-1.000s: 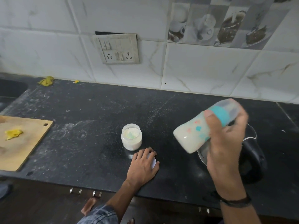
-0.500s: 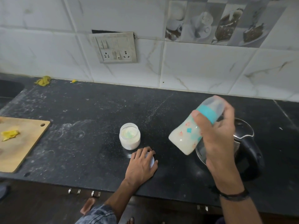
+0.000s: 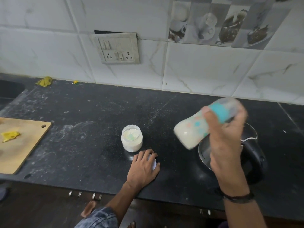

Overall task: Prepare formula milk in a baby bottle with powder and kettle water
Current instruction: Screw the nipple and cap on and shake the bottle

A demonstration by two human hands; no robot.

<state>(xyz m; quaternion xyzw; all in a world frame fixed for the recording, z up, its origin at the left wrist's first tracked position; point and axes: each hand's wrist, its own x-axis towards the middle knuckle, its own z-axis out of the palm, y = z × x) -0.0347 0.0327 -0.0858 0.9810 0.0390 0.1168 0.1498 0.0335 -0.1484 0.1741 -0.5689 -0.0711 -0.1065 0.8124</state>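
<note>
Late stage here: right hand (image 3: 225, 142) wraps the capped, milky baby bottle (image 3: 194, 130), tilted and blurred above the open kettle (image 3: 250, 155) at three o'clock, left hand (image 3: 144, 168) flat on a white lid (image 3: 153, 162), powder jar (image 3: 132, 140) at centre uncapped — mixing looks nearly done.

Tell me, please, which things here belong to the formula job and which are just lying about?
Job: baby bottle of milk in the right hand; open powder jar; white lid under the left hand; kettle.

Lying about: cutting board; yellow scraps; yellow cloth.
</note>
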